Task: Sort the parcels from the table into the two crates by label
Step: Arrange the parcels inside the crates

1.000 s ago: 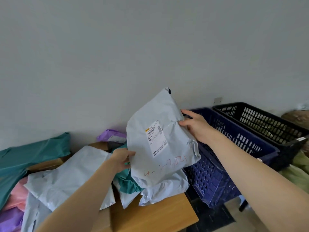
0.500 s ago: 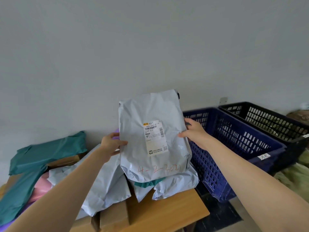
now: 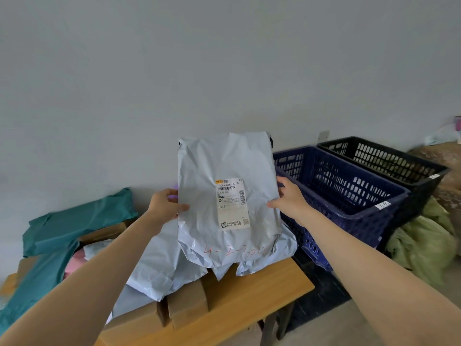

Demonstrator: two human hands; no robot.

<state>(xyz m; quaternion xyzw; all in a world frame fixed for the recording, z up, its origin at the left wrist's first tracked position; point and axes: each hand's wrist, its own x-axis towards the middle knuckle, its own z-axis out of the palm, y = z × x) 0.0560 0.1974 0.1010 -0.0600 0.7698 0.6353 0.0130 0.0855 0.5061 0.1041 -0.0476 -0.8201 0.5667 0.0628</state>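
While pinching the grey parcel [image 3: 219, 161] at its two side edges, left hand [image 3: 166, 204] on one and right hand [image 3: 290, 198] on the other, holds it upright just above the pile [image 3: 162, 265] on the worktop [image 3: 249, 308], label [image 3: 232, 203] turned to the camera. Not yet in the blue crate [image 3: 361, 228] nor the black crate [image 3: 399, 168]. Could slip, because the plastic is thin, if one grip loosens. Could also land in the wrong crate if the small print is misread, or catch the blue rim when swung across.

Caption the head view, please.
Left hand and right hand hold a grey parcel upright beside a blue crate and black crate.
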